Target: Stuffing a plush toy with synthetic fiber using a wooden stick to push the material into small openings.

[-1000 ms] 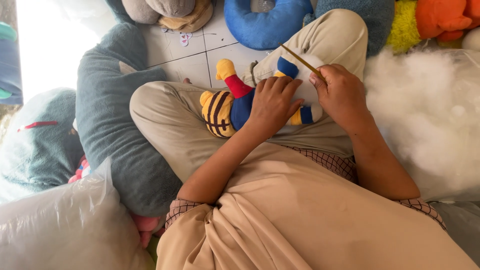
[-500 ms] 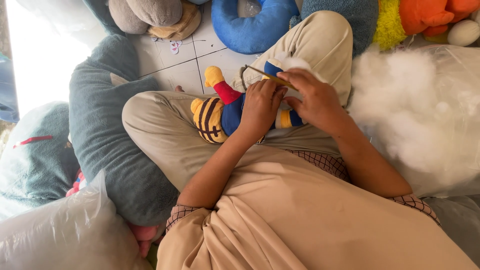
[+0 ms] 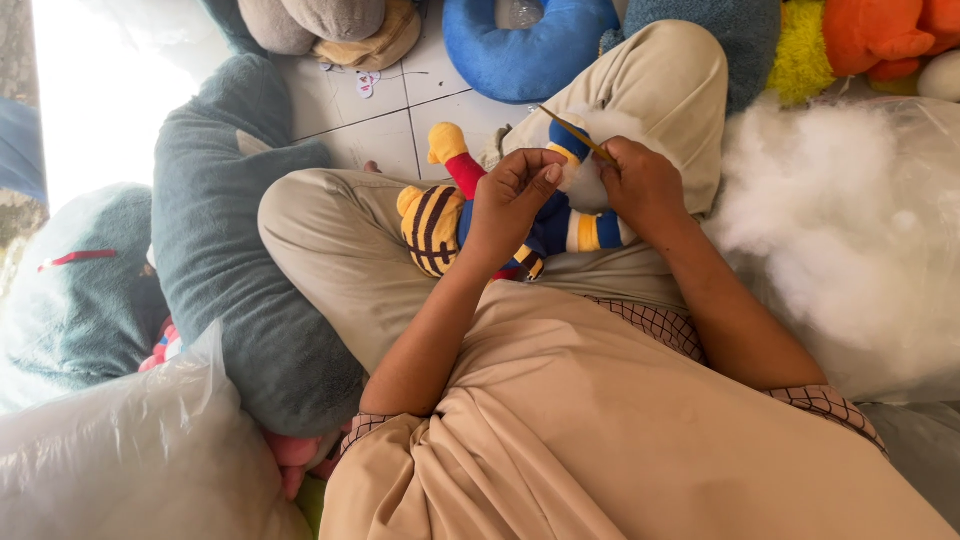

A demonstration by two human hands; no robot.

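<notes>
Striped plush toy [image 3: 470, 215] lies on the lap, blue, red, yellow, partly hidden by hands. Left hand [image 3: 510, 205] pinches its stuffing; right hand [image 3: 640, 185] grips thin stick [image 3: 575, 133]. White fibrefill pile [image 3: 840, 220] right, grey-blue plush [image 3: 215, 230] left, blue ring cushion [image 3: 520, 45] ahead.

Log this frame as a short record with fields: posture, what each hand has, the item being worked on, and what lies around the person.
Posture: seated cross-legged on a white tiled floor
Left hand: grips the striped plush toy lying on the lap
Right hand: holds a thin stick at the toy's upper end, by a tuft of white stuffing
Right side: loose white fiberfill
Left side: grey-blue plush body, clear plastic bag
Ahead: blue ring-shaped cushion, orange plush toy
</notes>
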